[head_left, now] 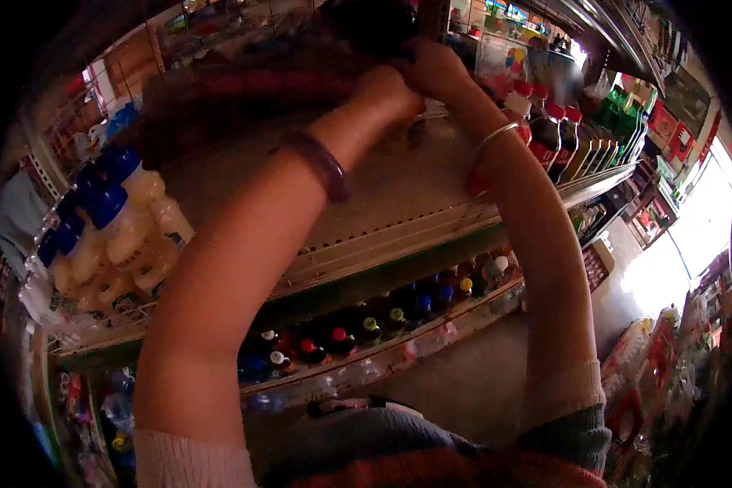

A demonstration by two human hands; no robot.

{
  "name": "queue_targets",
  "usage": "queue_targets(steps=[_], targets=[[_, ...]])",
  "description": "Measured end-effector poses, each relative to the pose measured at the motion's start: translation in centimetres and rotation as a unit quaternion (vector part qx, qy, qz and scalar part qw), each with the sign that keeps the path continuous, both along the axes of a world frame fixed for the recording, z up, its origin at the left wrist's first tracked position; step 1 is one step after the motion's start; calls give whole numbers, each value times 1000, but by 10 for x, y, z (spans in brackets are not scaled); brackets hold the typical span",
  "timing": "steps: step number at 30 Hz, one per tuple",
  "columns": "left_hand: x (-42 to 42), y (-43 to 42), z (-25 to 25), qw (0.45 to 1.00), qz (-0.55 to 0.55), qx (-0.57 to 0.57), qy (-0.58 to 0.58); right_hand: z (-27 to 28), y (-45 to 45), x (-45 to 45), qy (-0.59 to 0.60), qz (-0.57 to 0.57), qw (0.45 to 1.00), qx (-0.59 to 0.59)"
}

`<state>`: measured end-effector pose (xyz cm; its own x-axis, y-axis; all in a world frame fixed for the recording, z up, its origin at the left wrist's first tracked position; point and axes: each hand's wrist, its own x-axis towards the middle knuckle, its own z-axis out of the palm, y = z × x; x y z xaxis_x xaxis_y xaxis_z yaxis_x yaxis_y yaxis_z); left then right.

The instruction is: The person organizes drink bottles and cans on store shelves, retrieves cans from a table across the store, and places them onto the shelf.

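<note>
Both forearms reach up over a shelf (382,183) toward the top of the head view. My left hand (386,93) is closed, with its fingers against a dark item whose shape I cannot make out. Right beside it, my right hand (439,69) is also closed at the lower edge of a black bundle (370,24). The two hands nearly touch. A dark bangle (321,167) circles the left wrist and a light one (496,140) the right. What lies between the fingers is too dark to tell.
White bottles with blue caps (110,232) stand at the left of the shelf. Red-capped dark bottles (553,138) and green bottles (622,114) line its right. Several capped bottles (342,337) fill a lower shelf. Wrapped packages (634,366) are at the lower right.
</note>
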<state>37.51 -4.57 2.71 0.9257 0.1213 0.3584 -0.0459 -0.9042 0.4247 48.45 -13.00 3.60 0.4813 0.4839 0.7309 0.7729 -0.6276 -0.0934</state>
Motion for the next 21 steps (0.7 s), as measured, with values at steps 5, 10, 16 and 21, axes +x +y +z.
queue_targets(steps=[5, 10, 16, 21], targets=[[19, 9, -9, 983, -8, 183, -25, 6, -14, -39, -2, 47, 999, 14], [-32, 19, 39, 964, -52, 261, -14, 23, -12, -55, 29, 159, 985, 64], [-68, 84, 72, 850, -292, -421, 123, 81, 17, -116, 84, 310, 943, 88], [-163, 108, 112, 964, -184, -190, 11, 103, 72, -165, 71, 309, 945, 81]])
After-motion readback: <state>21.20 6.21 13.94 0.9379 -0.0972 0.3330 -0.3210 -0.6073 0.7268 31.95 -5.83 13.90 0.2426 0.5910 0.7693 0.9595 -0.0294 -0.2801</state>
